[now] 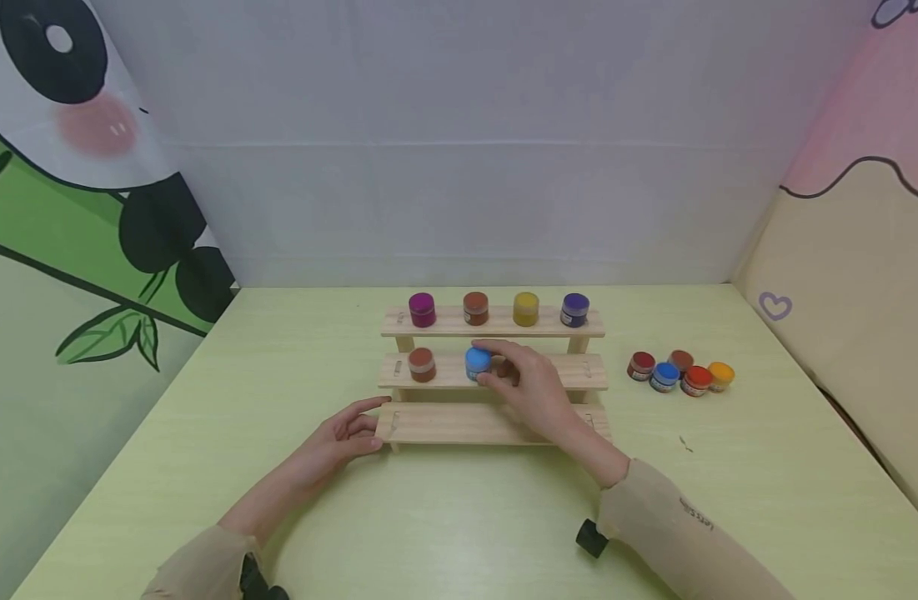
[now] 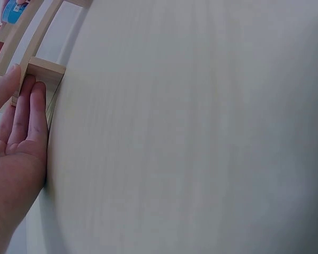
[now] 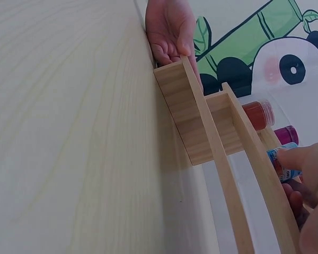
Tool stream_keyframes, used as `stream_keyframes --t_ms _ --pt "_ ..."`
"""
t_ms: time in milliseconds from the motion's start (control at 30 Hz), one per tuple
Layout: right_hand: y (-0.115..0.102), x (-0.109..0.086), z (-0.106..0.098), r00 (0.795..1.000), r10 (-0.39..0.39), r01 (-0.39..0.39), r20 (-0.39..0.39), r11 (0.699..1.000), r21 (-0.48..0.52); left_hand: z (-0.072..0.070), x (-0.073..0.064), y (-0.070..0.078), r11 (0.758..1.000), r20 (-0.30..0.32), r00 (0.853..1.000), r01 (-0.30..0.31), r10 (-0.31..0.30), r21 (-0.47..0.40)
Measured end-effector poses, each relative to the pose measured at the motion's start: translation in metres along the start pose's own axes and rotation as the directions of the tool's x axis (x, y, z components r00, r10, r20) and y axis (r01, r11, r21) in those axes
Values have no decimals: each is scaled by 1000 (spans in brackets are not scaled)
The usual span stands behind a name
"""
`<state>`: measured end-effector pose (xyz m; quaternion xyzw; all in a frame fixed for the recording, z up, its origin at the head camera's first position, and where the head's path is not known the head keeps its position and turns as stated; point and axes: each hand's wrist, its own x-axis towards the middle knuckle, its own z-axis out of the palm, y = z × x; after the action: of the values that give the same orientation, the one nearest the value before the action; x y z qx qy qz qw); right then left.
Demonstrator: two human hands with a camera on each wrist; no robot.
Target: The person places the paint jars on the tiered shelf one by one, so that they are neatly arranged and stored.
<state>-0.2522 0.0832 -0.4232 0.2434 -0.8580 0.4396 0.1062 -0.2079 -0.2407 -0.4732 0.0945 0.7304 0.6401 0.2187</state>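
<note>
A three-step wooden rack [image 1: 459, 423] stands on the table. My left hand [image 1: 331, 446] holds its lower left end, thumb at the front edge and fingers at the end. On the middle step, my right hand [image 1: 529, 387] pinches a small blue paint jar [image 1: 477, 363] between thumb and fingers. Left of it on that step stands a brown jar [image 1: 422, 365]. The top step bears a magenta jar [image 1: 422, 310], a brown-orange jar [image 1: 475, 308], a yellow jar [image 1: 526, 309] and a dark blue jar [image 1: 574, 310]. In the right wrist view the blue jar's label shows beside the thumb.
Right of the rack, several jars cluster on the table: a dark red jar [image 1: 641, 366], another blue jar [image 1: 664, 377], a red jar [image 1: 696, 381], an orange-yellow jar [image 1: 721, 377] and a brownish jar [image 1: 680, 360]. A pale wall [image 1: 459, 200] rises behind.
</note>
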Motion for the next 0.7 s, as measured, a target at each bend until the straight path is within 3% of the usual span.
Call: stream_keyframes --t_ms 700 --pt "-1 0 0 1000 3 -3 4 1000 6 0 0 1 1000 -4 1000 2 -2 19"
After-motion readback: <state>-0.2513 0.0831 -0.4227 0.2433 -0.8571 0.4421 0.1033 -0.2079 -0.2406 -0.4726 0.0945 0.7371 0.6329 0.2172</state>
